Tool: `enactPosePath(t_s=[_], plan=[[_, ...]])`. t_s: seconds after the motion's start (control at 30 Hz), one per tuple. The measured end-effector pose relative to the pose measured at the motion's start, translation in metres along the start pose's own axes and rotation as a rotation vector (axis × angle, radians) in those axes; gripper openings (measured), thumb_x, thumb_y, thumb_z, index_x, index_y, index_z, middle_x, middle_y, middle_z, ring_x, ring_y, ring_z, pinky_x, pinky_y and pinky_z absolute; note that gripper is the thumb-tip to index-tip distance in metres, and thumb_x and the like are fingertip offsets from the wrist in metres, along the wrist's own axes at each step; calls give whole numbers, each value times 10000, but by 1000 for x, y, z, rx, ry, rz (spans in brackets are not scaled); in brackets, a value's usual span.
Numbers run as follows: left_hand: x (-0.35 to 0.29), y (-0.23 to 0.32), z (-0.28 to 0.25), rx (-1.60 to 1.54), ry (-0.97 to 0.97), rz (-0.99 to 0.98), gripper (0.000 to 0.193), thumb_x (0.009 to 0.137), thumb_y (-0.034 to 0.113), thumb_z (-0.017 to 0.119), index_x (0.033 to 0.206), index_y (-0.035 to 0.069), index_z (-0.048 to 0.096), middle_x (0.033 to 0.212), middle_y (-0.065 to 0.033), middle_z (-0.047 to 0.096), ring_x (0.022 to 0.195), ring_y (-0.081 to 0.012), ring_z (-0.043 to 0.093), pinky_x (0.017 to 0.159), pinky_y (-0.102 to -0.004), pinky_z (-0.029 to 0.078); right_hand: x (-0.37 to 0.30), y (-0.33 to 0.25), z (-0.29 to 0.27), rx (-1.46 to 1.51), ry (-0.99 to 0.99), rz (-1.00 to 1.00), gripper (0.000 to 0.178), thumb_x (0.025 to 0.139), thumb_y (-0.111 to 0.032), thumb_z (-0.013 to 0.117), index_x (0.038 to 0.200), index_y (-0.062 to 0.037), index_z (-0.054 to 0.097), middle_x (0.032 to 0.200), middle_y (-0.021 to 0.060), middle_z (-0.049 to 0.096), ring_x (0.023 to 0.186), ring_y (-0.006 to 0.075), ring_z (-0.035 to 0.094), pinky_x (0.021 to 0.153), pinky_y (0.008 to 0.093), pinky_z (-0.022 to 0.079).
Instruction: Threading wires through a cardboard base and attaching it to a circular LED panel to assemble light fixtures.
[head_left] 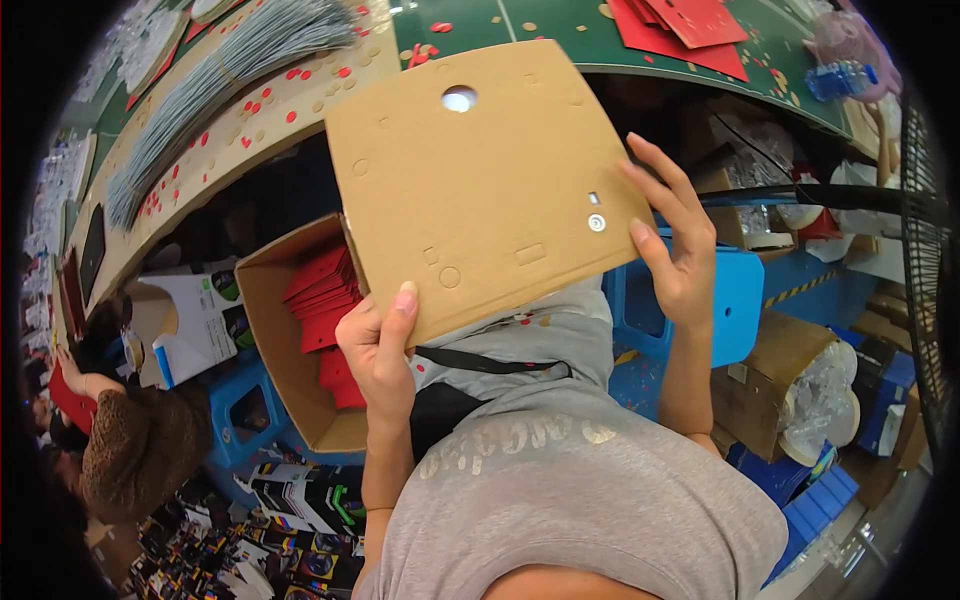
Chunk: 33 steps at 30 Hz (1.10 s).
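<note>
cardboard panel: left hand pinching lower-left corner; right hand, fingers spread, at right edge

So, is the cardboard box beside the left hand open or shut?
Open: the cardboard box has no cover across its top, and red pieces show inside.

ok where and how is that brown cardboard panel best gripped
Likely by opposite side edges of the cardboard panel, coming from left and right: it is broad, flat and thin, so each edge should fit between thumb and fingers. The left hand holds its lower-left corner.
</note>
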<state>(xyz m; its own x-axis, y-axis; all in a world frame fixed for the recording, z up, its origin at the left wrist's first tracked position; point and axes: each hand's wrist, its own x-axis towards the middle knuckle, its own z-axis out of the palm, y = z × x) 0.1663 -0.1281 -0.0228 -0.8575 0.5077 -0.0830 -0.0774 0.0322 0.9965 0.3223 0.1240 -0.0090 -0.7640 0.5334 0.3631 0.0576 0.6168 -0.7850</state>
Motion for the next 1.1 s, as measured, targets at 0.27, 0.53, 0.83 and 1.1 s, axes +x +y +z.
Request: enactPosePath(t_s=[0.27, 0.53, 0.83, 1.1], plan=[[-2, 6, -12, -42, 0, -122, 274, 972, 154, 645, 817, -64, 704, 683, -1, 616, 576, -32, 456, 511, -252, 288, 4, 0, 14, 9, -100, -34, 389, 794, -21, 630, 1163, -58, 749, 1410, 195, 618, 1420, 403, 477, 1122, 467, 441], [9, 22, -11, -86, -32, -236, 280, 965, 172, 669, 946, -97, 748, 797, -98, 738, 661, -73, 635, 598, -216, 456, 8, -3, 16, 2, -132, -50, 371, 782, -19, 635, 1137, -45, 739, 1412, 208, 612, 1414, 417, 479, 1115, 457, 444], [18, 20, -27, -64, -116, -328, 257, 944, 164, 694, 969, -90, 717, 786, -107, 719, 702, -99, 650, 637, -239, 480, 3, -8, 16, 138, -120, 60, 392, 769, -28, 656, 1153, -31, 737, 1415, 204, 607, 1338, 405, 560, 1096, 438, 463], [57, 27, -5, 190, 143, -24, 617, 889, 128, 742, 1398, -14, 423, 1241, -178, 602, 1145, -218, 603, 958, -351, 493, 7, -19, 14, -1, -195, -40, 377, 741, -28, 685, 1115, -20, 735, 1359, 230, 621, 1295, 390, 584, 1080, 449, 462]])
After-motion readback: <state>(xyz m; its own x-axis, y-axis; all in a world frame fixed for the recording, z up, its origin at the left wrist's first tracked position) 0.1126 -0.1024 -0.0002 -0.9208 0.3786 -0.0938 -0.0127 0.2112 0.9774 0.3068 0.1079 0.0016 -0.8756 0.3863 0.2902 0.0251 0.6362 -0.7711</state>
